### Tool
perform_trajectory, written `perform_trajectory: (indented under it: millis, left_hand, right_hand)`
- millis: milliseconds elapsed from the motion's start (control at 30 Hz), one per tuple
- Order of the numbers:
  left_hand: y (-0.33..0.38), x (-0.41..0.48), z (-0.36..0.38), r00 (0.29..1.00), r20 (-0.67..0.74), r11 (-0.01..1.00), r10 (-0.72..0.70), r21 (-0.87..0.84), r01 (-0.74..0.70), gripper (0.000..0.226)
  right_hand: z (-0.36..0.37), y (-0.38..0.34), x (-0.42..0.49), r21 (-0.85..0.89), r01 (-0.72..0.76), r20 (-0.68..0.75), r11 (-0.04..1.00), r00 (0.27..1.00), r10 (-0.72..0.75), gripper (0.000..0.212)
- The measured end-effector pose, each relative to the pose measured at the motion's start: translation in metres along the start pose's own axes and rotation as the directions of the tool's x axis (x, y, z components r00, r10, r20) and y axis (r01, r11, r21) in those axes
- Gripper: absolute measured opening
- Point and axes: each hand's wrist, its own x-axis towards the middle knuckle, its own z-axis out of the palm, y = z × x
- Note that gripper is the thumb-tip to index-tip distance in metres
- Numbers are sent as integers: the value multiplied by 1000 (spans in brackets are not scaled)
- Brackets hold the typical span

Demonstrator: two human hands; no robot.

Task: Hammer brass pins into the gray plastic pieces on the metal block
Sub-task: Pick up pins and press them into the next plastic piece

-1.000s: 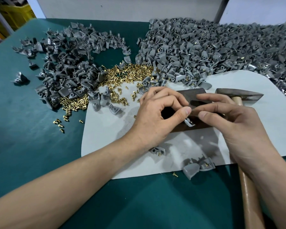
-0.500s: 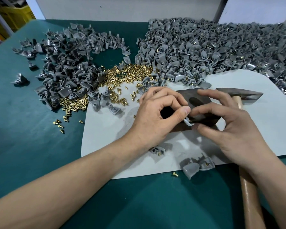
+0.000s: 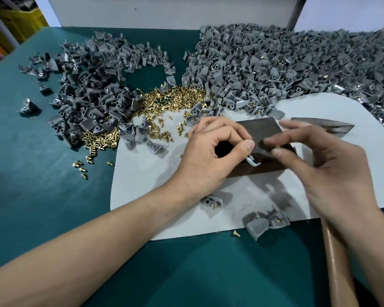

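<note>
A teal-green felt-covered table (image 3: pixel 42 173) fills the view. A pale grey sheet with rounded corners (image 3: pixel 142 185) lies on it in front of the person. At the back right a broad heap of gray plastic pieces (image 3: pixel 286 69) spreads to the table edge and laps over the sheet's far side; brass shows in some of them. A smaller, darker pile of the same gray pieces (image 3: pixel 93 96) lies at the back left. A scatter of short brass pins (image 3: pixel 171 96) lies between the two piles and spills onto the sheet.

A hammer with a long wooden handle (image 3: pixel 337 262) lies on the right. Its steel head (image 3: pixel 324 126) rests on the sheet just beyond the right hand.

The dark rectangular metal block (image 3: pixel 259 129) sits mid-sheet, partly covered by both hands. The left hand (image 3: pixel 211 156) is curled, its thumb and bent fingers pinching a single light gray plastic piece (image 3: pixel 252 161) against the block's near edge. The right hand (image 3: pixel 324 169) hovers over the block, blurred, with loosely spread fingers. Its thumb and forefinger tips are close to each other, right by the held piece. I cannot tell whether they hold a pin.

Near the sheet's front edge lie a pair of gray pieces with a brass pin fitted (image 3: pixel 264 222). A smaller gray piece (image 3: pixel 212 201) lies by the left wrist, and one loose brass pin (image 3: pixel 236 233) is on the teal cloth.
</note>
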Motion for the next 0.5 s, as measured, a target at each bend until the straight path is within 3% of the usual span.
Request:
perform_trajectory:
  millis: [67,233,400,500]
  left_hand:
    - [-1,0,0,1000,1,1000,-2,10,2,15]
    - [-1,1,0,1000,1,1000,10,28,-10,15]
    - [0,1,0,1000,5,1000,13,28,-13,14]
    - [0,0,0,1000,6,999,18,35,-19,15]
  right_hand:
    - [-3,0,0,27,-7,-39,1000,999,8,33]
    - [4,-3,-2,-71,-9,18,997,1000,10,34]
    - [8,-8,-1,11,-24,15,1000,1000,24,33]
    - [8,-9,-2,-31,5,3,1000,1000,-5,33]
